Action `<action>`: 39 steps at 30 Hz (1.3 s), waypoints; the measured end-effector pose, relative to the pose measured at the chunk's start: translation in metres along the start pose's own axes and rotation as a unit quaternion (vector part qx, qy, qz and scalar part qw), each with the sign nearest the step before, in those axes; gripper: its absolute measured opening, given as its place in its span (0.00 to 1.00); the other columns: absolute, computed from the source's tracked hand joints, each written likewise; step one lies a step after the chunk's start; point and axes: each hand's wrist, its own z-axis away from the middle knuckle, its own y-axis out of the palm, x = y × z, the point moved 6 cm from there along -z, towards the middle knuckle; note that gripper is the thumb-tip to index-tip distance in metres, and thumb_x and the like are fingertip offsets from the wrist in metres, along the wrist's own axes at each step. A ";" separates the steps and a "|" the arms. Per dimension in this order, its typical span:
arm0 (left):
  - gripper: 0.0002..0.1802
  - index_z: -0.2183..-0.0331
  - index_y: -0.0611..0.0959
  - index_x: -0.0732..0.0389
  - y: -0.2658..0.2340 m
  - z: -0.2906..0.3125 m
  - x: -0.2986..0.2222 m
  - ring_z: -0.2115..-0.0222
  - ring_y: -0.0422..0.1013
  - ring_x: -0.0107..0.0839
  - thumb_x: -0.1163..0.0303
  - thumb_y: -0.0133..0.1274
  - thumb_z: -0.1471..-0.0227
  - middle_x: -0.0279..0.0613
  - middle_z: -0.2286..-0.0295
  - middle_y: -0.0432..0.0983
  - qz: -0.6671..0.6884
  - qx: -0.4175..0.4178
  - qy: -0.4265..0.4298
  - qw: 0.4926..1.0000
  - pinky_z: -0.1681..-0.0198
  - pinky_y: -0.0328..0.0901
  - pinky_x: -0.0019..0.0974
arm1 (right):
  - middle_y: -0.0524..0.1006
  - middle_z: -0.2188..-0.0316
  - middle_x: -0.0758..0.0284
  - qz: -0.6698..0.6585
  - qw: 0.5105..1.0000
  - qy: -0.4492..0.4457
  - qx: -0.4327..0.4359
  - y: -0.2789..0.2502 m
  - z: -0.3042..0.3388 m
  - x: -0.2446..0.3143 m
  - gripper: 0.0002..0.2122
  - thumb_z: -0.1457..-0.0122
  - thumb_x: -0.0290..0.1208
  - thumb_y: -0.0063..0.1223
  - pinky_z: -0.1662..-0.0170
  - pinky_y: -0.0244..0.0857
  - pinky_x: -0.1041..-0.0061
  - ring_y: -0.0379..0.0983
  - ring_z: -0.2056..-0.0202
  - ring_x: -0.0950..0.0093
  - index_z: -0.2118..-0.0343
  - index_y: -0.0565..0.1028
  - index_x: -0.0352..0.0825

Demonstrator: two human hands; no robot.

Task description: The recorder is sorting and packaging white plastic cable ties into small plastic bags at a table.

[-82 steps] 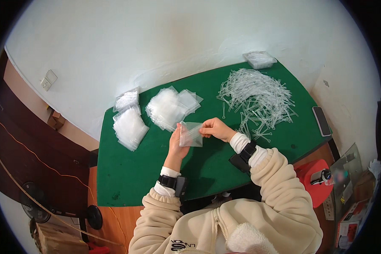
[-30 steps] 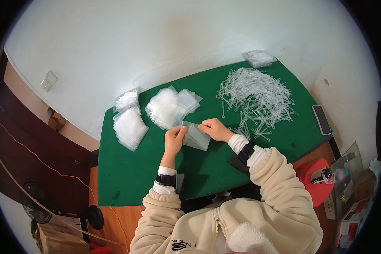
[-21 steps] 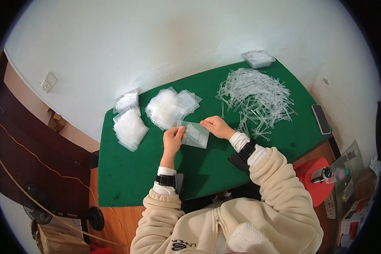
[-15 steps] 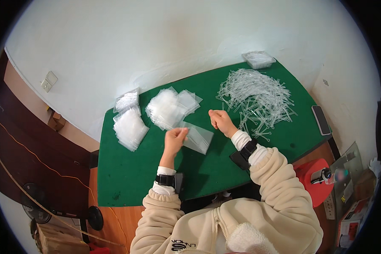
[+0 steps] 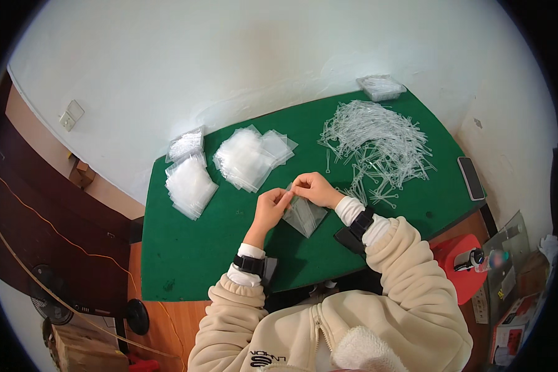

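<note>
A clear plastic bag (image 5: 306, 218) hangs down toward me from my two hands, with thin clear pieces faintly visible in it. My left hand (image 5: 271, 208) is closed in a pinch on the bag's upper edge. Right beside it, my right hand (image 5: 315, 188) pinches the same edge, its fingertips meeting those of the left. To the right lies a large heap of clear plastic sticks with looped ends (image 5: 378, 146). Beyond my left hand is a spread of flat clear bags (image 5: 245, 158), and a stack of filled-looking bags (image 5: 191, 189) lies farther left.
The green table (image 5: 186, 266) meets a white wall at its far side. A clear box of sticks (image 5: 381, 87) stands at the far right corner, a phone (image 5: 471, 178) at the right edge. A red stool (image 5: 460, 273) holding bottles is beside the table; a fan (image 5: 51, 296) is at left.
My hands have come together. The right moved left and nearer me to the bag's edge; the left shifted right. The bag has moved toward me and turned.
</note>
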 end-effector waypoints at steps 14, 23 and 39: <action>0.10 0.75 0.80 0.67 -0.020 -0.006 0.022 0.84 0.64 0.18 0.68 0.51 0.51 0.32 0.85 0.71 -0.001 -0.073 -0.026 0.997 0.81 0.59 0.23 | 0.66 0.85 0.78 0.056 0.976 -0.042 -0.206 -0.050 0.002 0.005 0.06 0.47 0.27 0.52 0.79 0.52 0.86 0.58 0.82 0.89 0.78 0.72 0.31; 0.14 0.70 0.78 0.67 -0.012 -0.006 0.019 0.79 0.66 0.19 0.64 0.48 0.48 0.35 0.79 0.74 0.078 -0.057 0.008 0.995 0.75 0.61 0.24 | 0.68 0.84 0.77 -0.045 0.991 0.040 -0.122 -0.031 -0.001 -0.003 0.07 0.48 0.29 0.52 0.79 0.54 0.85 0.61 0.81 0.86 0.77 0.73 0.31; 0.12 0.74 0.79 0.67 0.003 0.000 0.018 0.81 0.63 0.17 0.66 0.51 0.52 0.31 0.82 0.72 0.064 0.052 -0.056 0.995 0.78 0.58 0.24 | 0.68 0.86 0.76 0.041 0.990 0.132 0.034 0.002 0.008 -0.003 0.07 0.47 0.31 0.50 0.84 0.51 0.87 0.59 0.85 0.88 0.77 0.73 0.33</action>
